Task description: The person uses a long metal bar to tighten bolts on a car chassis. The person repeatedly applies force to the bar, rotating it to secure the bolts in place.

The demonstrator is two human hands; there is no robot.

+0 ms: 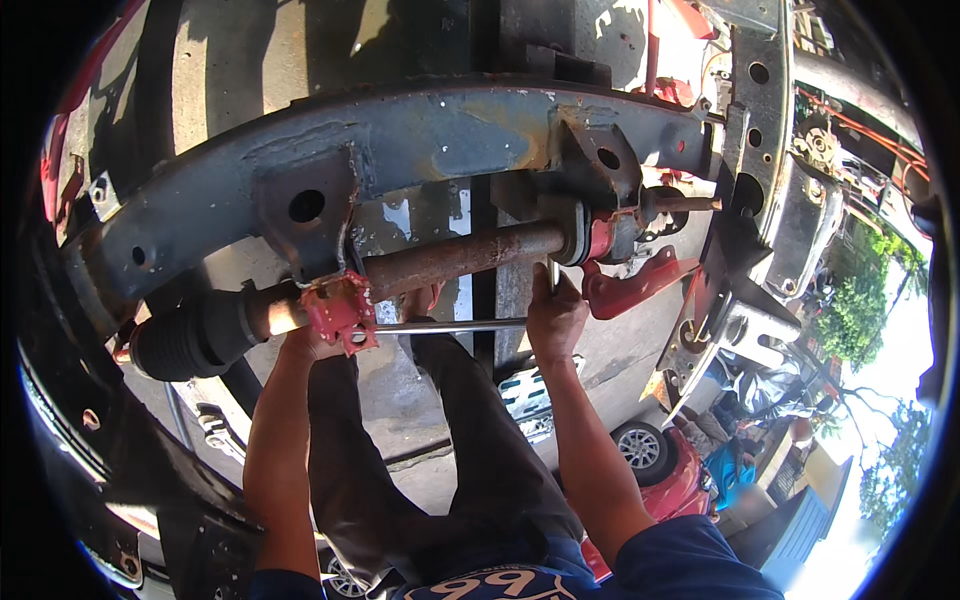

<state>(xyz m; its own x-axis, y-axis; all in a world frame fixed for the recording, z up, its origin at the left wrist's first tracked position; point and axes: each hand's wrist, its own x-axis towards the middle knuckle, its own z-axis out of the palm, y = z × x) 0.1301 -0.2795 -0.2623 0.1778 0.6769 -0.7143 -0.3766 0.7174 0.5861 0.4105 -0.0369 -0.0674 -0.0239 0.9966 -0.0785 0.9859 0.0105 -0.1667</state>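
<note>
A rusty steering rack tube runs under a grey crossmember, with a black rubber boot at its left end. A red clamp bracket sits on the tube. A long silver bar lies just below the tube, reaching from the bracket to my right hand, which is closed around the bar's right end. My left hand is up against the red bracket and mostly hidden by it. Some fingers show right of the bracket, under the tube.
A perforated frame rail and a loose red bracket are at the right. Below are my dark trousers, concrete ground, a red car's wheel and trees at the far right.
</note>
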